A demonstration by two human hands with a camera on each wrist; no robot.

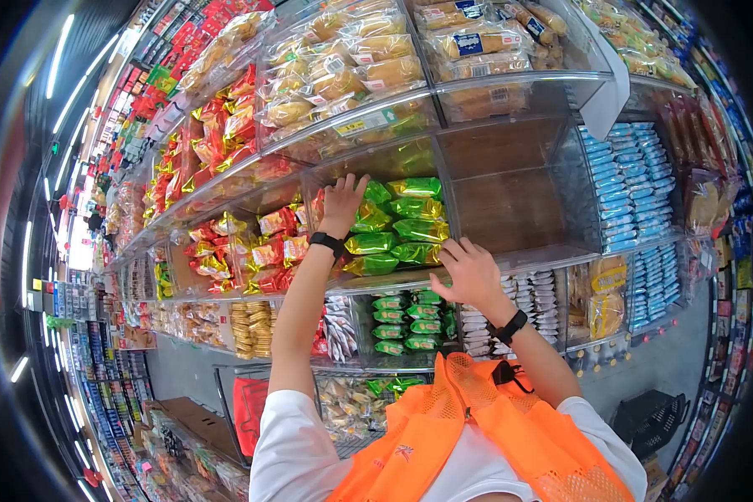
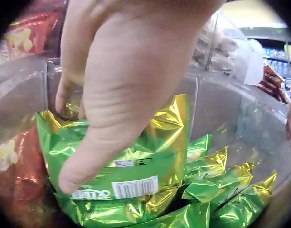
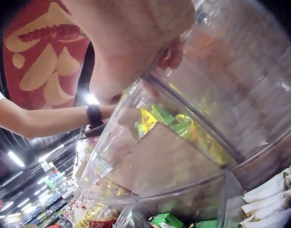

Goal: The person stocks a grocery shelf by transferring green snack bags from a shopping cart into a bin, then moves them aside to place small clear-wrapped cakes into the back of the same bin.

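In the head view my left hand (image 1: 343, 205) reaches into the back left of a clear-walled compartment of green and gold snack packets (image 1: 420, 230). The left wrist view shows its thumb across the front of one green packet (image 2: 136, 166) with a barcode, the other fingers behind its top edge. My right hand (image 1: 473, 276) rests at the front rim of the same compartment, fingers spread and loosely bent. From the right wrist, its fingers hang over the clear plastic wall (image 3: 193, 104), with no packet in them.
Red and gold packets (image 1: 272, 251) fill the bins at left. Right of the green ones is a bare brown-bottomed bin (image 1: 510, 205), then stacked blue packets (image 1: 632, 188). Bagged bread (image 1: 335, 71) lies on the tier above. Smaller green packs (image 1: 406, 322) sit below; a black basket (image 1: 648, 422) is at lower right.
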